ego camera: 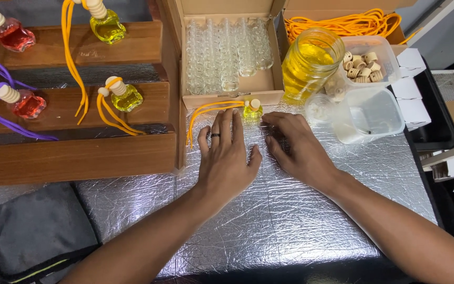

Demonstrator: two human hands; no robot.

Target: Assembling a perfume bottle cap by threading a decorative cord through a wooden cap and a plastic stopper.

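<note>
Head view. Nearest the camera, at 7 o'clock, lay a dark grey folded cloth [35, 231] on the silver foil work surface [290, 221]. Left hand [226, 158] rested flat at centre, fingers spread and open, gripping nothing; a dark ring sat on one finger. Right hand [295, 144] lay beside it, fingers loosely open on the foil. Just past the fingertips, at 12 o'clock, stood a small yellow-filled bottle [253, 110] with cork cap and orange cord, against a cardboard box of empty glass bottles [227, 55]. Glass jar of yellow liquid [310, 63] stood at 1 o'clock. Wooden rack [74, 152] at 10 o'clock held red and yellow bottles.
</note>
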